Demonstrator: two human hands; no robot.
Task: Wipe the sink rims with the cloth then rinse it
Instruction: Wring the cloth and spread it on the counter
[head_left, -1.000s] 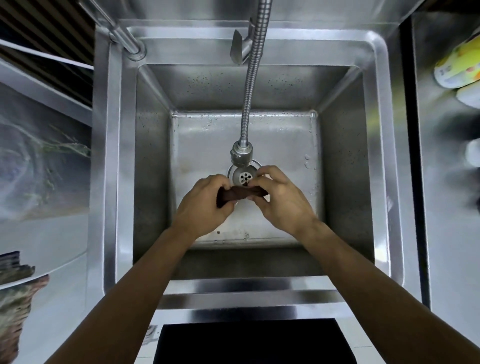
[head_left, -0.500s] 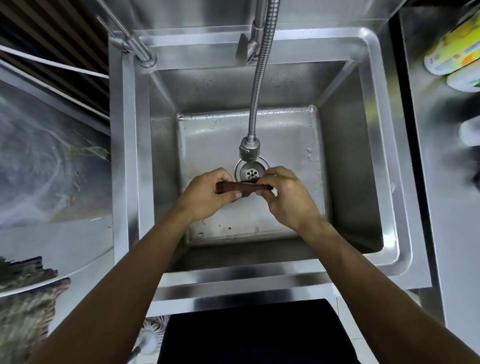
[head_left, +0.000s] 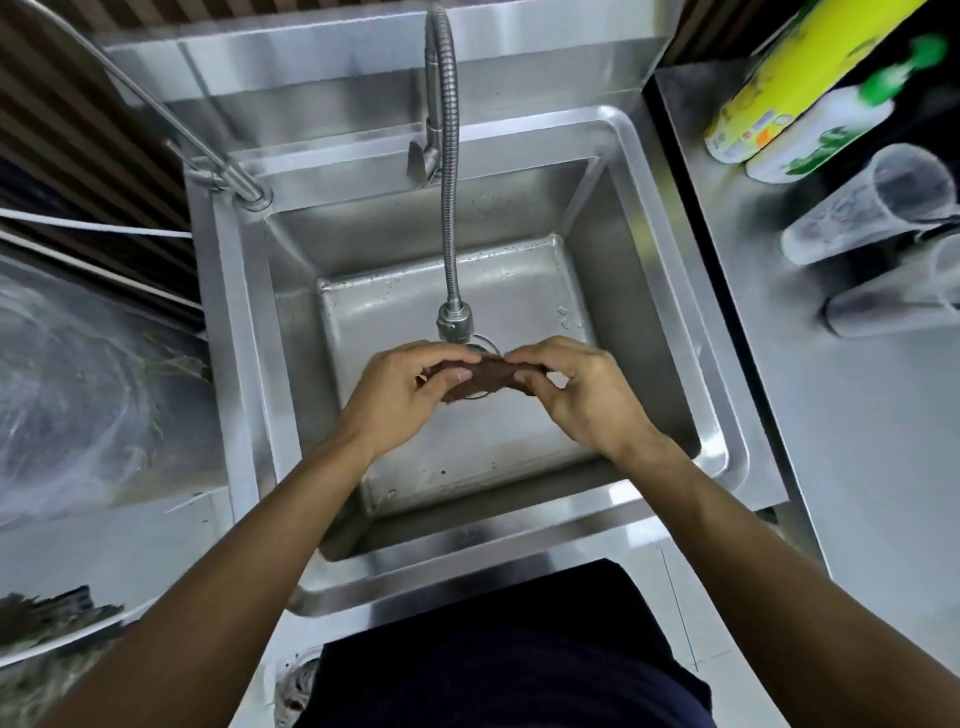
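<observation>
Both our hands sit over the middle of the square stainless-steel sink (head_left: 670, 322); our left hand (head_left: 400, 395) pinches one end of the small dark-brown cloth (head_left: 480, 376), our right hand (head_left: 576, 389) pinches the other, fingers curled round it; the cloth hangs bunched between them, just under the nozzle of the flexible steel-hose tap (head_left: 451, 249) and above the drain. No water visibly running (hard to tell at this blur). We judge the rinsing step is in hand; next calls for opening the tap, which means freeing one hand. Two clear plastic cups (head_left: 872, 213) lie on the counter's right edge.
</observation>
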